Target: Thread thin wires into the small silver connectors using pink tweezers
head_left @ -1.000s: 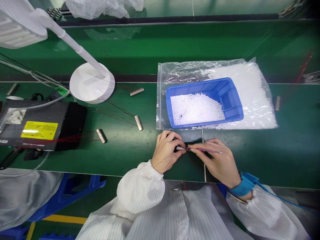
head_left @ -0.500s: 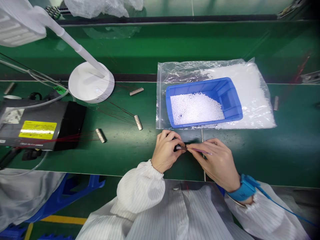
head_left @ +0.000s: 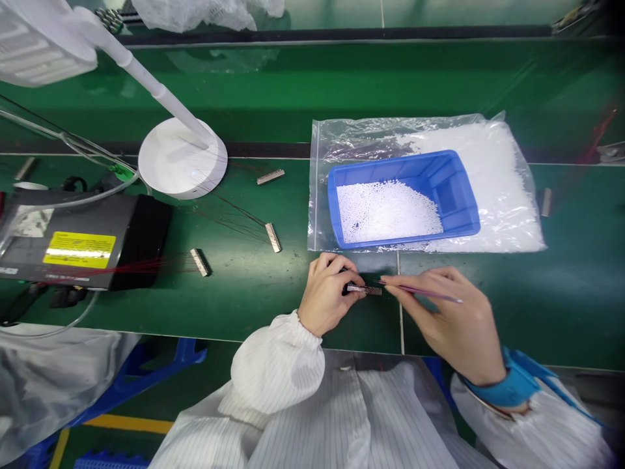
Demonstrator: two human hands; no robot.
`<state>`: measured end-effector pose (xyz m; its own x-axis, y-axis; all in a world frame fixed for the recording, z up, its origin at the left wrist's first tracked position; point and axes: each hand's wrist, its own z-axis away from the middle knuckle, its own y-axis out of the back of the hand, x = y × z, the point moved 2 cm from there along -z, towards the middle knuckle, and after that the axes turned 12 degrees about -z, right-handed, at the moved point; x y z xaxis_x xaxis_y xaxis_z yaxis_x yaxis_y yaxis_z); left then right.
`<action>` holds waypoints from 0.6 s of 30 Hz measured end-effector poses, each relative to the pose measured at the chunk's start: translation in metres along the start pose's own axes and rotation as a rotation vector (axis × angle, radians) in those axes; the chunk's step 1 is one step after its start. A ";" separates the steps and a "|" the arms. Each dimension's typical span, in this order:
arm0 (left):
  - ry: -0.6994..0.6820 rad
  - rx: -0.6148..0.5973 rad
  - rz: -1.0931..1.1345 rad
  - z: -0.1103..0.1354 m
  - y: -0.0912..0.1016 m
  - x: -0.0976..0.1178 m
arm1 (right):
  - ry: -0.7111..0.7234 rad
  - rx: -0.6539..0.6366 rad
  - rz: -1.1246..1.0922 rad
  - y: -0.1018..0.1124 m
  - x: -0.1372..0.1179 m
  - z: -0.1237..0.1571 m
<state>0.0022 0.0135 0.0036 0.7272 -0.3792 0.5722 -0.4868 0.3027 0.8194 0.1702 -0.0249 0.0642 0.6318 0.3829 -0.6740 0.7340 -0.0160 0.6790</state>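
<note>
Between the thumb and fingers of my left hand (head_left: 328, 293) is a small metallic strip-shaped part (head_left: 370, 290), lying level just above or on the green bench; I cannot tell which. Its right end sticks out past my fingertips. My right hand (head_left: 452, 319), with a blue wrist strap (head_left: 517, 381), pinches thin pinkish tweezers (head_left: 430, 293). Their tip points left, just right of the strip-shaped part and apart from it. Beyond both hands stands a blue bin (head_left: 405, 241) partly filled with tiny white beads (head_left: 385, 212).
Under the bin lies a clear zip bag (head_left: 508, 195) of white beads. Similar metallic parts (head_left: 273, 238) with thin dark wires lie left, near a white lamp base (head_left: 183, 163). A black box (head_left: 107, 241) with a yellow label and cables stands far left.
My right hand has moved right with the tweezers, away from the strip-shaped part, showing more of it. My left hand keeps its hold. The whole view has shifted slightly.
</note>
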 end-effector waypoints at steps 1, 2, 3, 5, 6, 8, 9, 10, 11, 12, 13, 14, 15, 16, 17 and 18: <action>-0.002 0.002 0.000 0.000 0.000 0.000 | -0.019 0.032 -0.011 0.005 0.000 -0.001; -0.006 0.004 0.002 0.000 0.000 0.000 | -0.040 0.072 -0.021 0.010 0.000 -0.003; -0.008 0.006 0.006 0.000 0.000 0.000 | -0.058 0.117 -0.028 0.015 0.001 -0.005; -0.007 0.003 0.016 -0.001 0.001 0.001 | -0.069 0.202 -0.037 0.021 0.004 -0.011; -0.003 0.000 0.020 -0.001 0.001 0.001 | -0.059 0.234 -0.035 0.023 0.006 -0.016; 0.007 0.002 0.021 -0.001 0.001 0.001 | -0.029 0.250 -0.028 0.022 0.011 -0.028; 0.008 0.009 0.019 -0.001 0.001 0.001 | -0.018 0.241 -0.024 0.020 0.014 -0.034; 0.004 0.018 0.018 0.000 0.001 0.001 | -0.013 0.226 -0.021 0.017 0.017 -0.041; -0.003 0.027 0.017 0.000 0.000 0.001 | -0.011 0.215 -0.021 0.014 0.021 -0.048; -0.012 0.035 0.017 0.001 0.000 0.001 | -0.012 0.204 -0.022 0.011 0.024 -0.054; -0.021 0.040 0.018 0.001 -0.001 0.000 | -0.012 0.195 -0.021 0.007 0.027 -0.060; -0.028 0.044 0.018 0.002 -0.001 0.000 | -0.012 0.187 -0.014 0.004 0.030 -0.065; -0.032 0.047 0.020 0.002 -0.002 -0.001 | -0.011 0.174 -0.002 0.001 0.033 -0.069; -0.034 0.050 0.021 0.002 -0.002 -0.002 | -0.010 0.153 0.013 -0.002 0.035 -0.073; -0.035 0.052 0.022 0.003 -0.003 -0.002 | -0.012 0.128 0.030 -0.005 0.038 -0.076; -0.035 0.055 0.023 0.003 -0.003 -0.003 | -0.015 0.099 0.045 -0.007 0.040 -0.079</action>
<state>0.0003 0.0110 -0.0003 0.6986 -0.4037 0.5908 -0.5295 0.2637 0.8063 0.1702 0.0631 0.0554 0.6676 0.3656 -0.6485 0.7255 -0.1241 0.6769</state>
